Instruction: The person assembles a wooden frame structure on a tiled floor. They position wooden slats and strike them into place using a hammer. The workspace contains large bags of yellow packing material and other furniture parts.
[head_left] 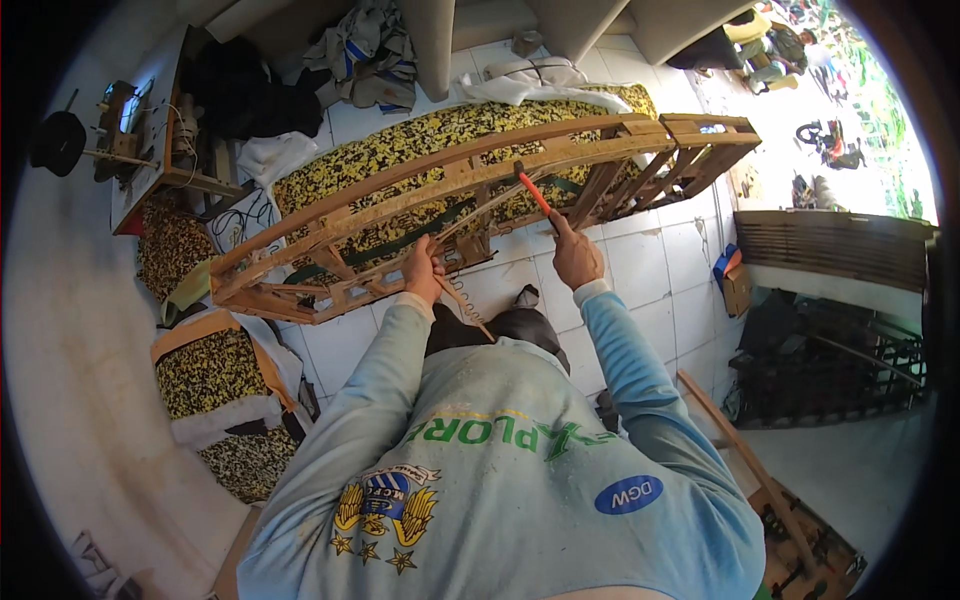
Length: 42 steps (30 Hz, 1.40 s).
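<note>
A long, slightly curved wooden frame [400,195] of slats and rails stretches across the view in front of me. My right hand [578,258] is closed around the orange-red handle of a hammer [536,193]. The hammer's dark head is at the frame's near upper rail; whether it touches cannot be made out. My left hand [423,268] is closed at the frame's near side, fingers curled around what looks like a thin wooden strip [468,308] that slants down toward my lap. A wavy wire spring [458,284] shows beside that strip.
Behind the frame lies a yellow-and-black patterned cushion [390,150]. More patterned upholstery [210,375] is at the left, below a small table [160,150]. Dark slatted furniture [835,260] stands at the right, with a long board [745,450] nearer me. People [785,50] are at the far right.
</note>
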Tool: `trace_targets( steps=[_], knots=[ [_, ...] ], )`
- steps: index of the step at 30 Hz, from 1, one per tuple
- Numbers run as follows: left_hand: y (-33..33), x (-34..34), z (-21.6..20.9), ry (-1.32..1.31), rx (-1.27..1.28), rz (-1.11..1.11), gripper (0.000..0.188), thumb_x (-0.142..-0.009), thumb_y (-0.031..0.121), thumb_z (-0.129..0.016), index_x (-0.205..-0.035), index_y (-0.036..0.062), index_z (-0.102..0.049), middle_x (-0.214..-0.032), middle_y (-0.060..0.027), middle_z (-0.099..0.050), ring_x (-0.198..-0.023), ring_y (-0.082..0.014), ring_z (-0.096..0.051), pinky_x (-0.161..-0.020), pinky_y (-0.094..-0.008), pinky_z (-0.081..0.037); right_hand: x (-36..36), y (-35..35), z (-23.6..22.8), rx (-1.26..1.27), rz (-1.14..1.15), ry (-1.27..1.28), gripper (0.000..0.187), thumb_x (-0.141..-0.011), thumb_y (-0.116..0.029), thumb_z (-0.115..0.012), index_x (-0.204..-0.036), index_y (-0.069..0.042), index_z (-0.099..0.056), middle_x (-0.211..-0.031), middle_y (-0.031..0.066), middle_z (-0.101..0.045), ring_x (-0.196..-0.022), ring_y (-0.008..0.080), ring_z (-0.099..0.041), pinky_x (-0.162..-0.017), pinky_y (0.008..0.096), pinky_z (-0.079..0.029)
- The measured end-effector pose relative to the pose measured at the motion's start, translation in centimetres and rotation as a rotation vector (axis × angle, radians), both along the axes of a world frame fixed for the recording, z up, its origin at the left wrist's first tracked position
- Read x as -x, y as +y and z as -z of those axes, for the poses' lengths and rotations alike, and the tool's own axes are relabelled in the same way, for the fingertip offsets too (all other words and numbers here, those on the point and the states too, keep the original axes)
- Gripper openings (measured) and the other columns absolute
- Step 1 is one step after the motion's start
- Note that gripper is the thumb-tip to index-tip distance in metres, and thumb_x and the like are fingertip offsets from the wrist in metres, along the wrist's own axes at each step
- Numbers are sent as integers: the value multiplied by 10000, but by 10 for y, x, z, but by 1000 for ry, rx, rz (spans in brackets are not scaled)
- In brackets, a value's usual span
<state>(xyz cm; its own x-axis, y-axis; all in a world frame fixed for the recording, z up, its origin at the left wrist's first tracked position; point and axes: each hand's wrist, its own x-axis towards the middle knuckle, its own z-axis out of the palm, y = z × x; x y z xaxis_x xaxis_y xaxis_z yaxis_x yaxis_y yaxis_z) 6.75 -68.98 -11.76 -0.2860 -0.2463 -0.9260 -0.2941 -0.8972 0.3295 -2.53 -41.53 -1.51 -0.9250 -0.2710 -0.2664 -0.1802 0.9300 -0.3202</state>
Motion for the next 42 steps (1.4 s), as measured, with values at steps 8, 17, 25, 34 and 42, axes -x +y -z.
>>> trace_targets(
  steps=[8, 17, 25, 34, 42],
  knots=[
    [40, -24, -10, 19, 182, -125, 296, -987, 356, -703, -1013, 91, -574, -681, -25, -449, -527, -128, -409, -456, -276, -374, 0, 76, -6, 269, -78, -111, 549, -931, -118, -621, -1457, -235, -512, -960, 254, -727, -909, 482, -687, -784, 576, -532],
    [114, -96, 1, -124, 239, -318, 325, -982, 360, -704, -936, 74, -556, -661, -31, -471, -530, -137, -455, -443, -292, -401, -11, 154, 10, 166, -250, -190, 552, -920, -140, -620, -1448, -265, -516, -908, 254, -717, -840, 474, -694, -729, 580, -540],
    [95, -44, -15, 16, 219, -413, 383, -965, 432, -739, -842, 141, -523, -633, 4, -453, -483, -113, -396, -433, -275, -383, 22, 113, 13, 388, -290, -60, 460, -915, -119, -624, -1364, -185, -554, -917, 258, -718, -879, 499, -678, -764, 584, -537],
    [91, 4, -13, 234, 119, -715, 324, -1036, 442, -633, -1047, 119, -605, -643, 18, -426, -530, -123, -375, -511, -285, -408, 189, 6, -51, -228, -790, -184, 329, -952, -244, -593, -1118, 5, -728, -1061, 220, -755, -883, 343, -768, -824, 449, -598],
    [94, 67, -33, 462, -90, -912, 402, -1080, 410, -557, -1346, 109, -550, -662, -12, -473, -537, -119, -407, -516, -276, -427, 275, -75, -58, -386, -752, -611, 333, -991, -239, -629, -1108, 65, -699, -978, 157, -767, -739, 220, -771, -648, 414, -594]
  ],
)
